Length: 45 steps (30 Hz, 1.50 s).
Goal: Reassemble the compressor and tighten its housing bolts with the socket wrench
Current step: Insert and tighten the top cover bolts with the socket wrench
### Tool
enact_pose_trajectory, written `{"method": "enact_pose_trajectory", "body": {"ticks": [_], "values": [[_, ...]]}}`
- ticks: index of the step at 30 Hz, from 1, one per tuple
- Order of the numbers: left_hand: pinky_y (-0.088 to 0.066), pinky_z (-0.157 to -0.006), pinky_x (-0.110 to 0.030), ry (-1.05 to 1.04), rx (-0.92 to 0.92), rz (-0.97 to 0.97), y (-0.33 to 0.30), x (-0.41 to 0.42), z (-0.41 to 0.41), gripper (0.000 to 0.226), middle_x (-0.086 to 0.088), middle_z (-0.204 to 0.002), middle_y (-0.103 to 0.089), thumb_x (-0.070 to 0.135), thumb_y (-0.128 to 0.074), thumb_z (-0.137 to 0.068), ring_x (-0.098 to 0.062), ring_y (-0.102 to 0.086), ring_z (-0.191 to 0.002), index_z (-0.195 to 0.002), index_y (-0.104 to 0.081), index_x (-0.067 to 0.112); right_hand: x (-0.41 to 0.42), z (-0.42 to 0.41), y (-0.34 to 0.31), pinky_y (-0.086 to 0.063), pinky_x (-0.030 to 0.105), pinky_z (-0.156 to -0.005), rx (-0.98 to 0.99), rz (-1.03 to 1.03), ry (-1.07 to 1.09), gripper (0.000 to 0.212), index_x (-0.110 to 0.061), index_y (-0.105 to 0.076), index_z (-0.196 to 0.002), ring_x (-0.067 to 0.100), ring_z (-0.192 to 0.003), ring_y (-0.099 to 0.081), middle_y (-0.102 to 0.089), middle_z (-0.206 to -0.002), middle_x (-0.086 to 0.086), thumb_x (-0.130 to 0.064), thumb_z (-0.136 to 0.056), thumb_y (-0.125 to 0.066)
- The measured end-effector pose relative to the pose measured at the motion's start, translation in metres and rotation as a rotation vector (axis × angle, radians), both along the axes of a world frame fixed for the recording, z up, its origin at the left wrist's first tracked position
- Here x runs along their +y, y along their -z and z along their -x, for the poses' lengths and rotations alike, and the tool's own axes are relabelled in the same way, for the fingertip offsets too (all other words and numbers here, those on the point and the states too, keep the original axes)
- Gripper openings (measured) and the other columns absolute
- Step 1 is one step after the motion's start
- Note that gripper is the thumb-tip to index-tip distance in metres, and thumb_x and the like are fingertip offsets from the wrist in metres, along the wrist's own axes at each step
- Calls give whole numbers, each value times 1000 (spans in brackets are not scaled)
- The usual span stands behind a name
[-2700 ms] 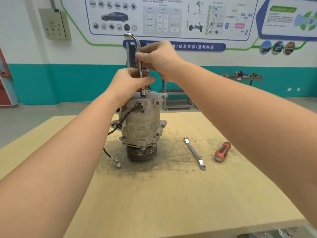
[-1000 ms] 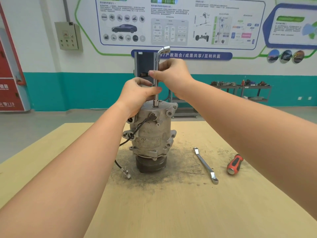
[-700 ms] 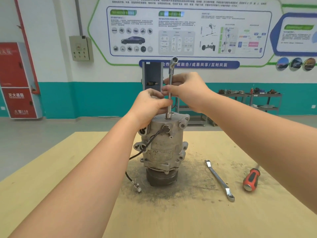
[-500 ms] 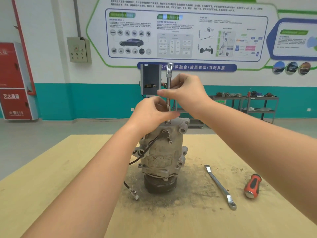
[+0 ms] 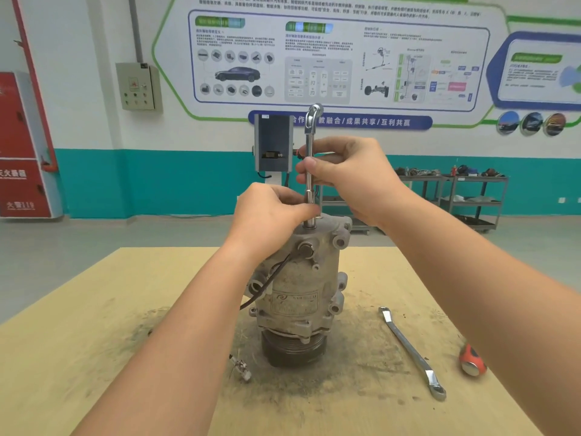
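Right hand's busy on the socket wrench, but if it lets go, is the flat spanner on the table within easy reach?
Probably yes. The spanner lies flat on the table right of the compressor, beneath the right hand's forearm, nothing covering it. Only the socket wrench occupies that hand.

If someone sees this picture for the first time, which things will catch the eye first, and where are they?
First comes the grey compressor, standing upright in the middle of the dirty wooden table, with a socket wrench rising straight from its top. The right hand pinches the wrench shaft higher up, and the left hand holds it near the bottom. To the right, a flat spanner and a red-handled screwdriver lie on the table.
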State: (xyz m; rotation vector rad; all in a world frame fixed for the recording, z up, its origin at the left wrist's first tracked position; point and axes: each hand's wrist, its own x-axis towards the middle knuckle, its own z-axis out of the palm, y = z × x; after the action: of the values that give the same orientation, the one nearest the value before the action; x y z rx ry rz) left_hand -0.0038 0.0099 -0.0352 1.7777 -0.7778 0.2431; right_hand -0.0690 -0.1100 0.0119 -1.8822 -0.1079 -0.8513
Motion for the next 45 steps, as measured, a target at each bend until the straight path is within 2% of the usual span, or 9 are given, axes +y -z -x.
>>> {"method": "enact_pose_trajectory", "body": {"ticks": [8, 14, 17, 20, 25, 31, 37, 41, 45], "values": [[-50, -89, -28, 52, -79, -26, 7, 2, 0, 18, 22, -97, -72, 32, -70, -89, 0, -66, -90, -106, -76, 27, 8, -5, 11, -58, 25, -76, -114, 20, 154, 18, -24, -67, -86, 6, -70, -72, -71, -76, -8, -6, -90, -64], [-41, -80, -3, -232, -54, 198, 27, 74, -56, 19, 14, -107, -67, 22, -50, -102, 9, -58, -98, -107, -68, 27, 10, -7, 16, -58, 38, -82, 35, 52, 188, 14, -21, -64, -91, 13, -69, -73, -73, -82, -1, -22, -99, -53], [-44, -63, -23, -386, 144, -281, 52, 113, -97, 12, -1, -98, -72, 17, -58, -94, -14, -65, -90, -96, -69, 21, 10, -9, 2, -61, 37, -71, -65, -105, 106, 20, -15, -62, -86, 19, -68, -73, -71, -78, 4, -17, -101, -49], [-45, -71, -27, -404, 218, -678, 95, 119, -117, 15, -4, -101, -72, 24, -72, -87, -18, -64, -88, -101, -72, 21, 6, -9, -9, -58, 29, -57, -212, -332, 10, 20, -10, -60, -88, 21, -67, -73, -71, -75, 5, -16, -102, -48], [-43, -86, -23, -368, 164, -818, 134, 105, -139, 35, -5, -118, -67, 20, -68, -91, -17, -56, -92, -126, -65, 21, 2, -16, 17, -60, 34, -63, -189, -559, -84, 20, -6, -58, -89, 24, -70, -73, -71, -70, 6, -15, -102, -47], [-38, -75, -16, -355, 54, -960, 151, 103, -165, 21, 5, -96, -63, 17, -65, -92, -11, -55, -85, -112, -71, 18, -6, -21, 35, -60, 34, -61, -245, -780, -177, 18, -2, -57, -93, 26, -70, -74, -72, -69, 9, -13, -102, -47], [-39, -73, -21, -381, 92, -863, 154, 110, -170, 13, 2, -101, -71, 17, -67, -91, -10, -56, -82, -81, -68, 26, -2, -17, 33, -60, 33, -62, -274, -707, -205, 19, -4, -58, -90, 24, -69, -74, -72, -65, 5, -13, -102, -46], [-42, -76, -25, -436, 77, -741, 142, 106, -158, 10, -2, -99, -74, 13, -65, -93, -17, -62, -88, -88, -71, 19, 3, -17, 34, -60, 33, -61, -223, -489, -169, 17, -6, -60, -90, 25, -68, -73, -72, -69, 6, -14, -101, -48], [-51, -62, -14, -354, 24, 181, 70, 88, -111, 10, 6, -71, -74, 10, -69, -90, -14, -73, -75, -88, -73, 19, 5, -24, 38, -61, 34, -61, -246, -417, -107, 16, -9, -59, -87, 23, -66, -73, -72, -68, 3, -14, -100, -51]]}}
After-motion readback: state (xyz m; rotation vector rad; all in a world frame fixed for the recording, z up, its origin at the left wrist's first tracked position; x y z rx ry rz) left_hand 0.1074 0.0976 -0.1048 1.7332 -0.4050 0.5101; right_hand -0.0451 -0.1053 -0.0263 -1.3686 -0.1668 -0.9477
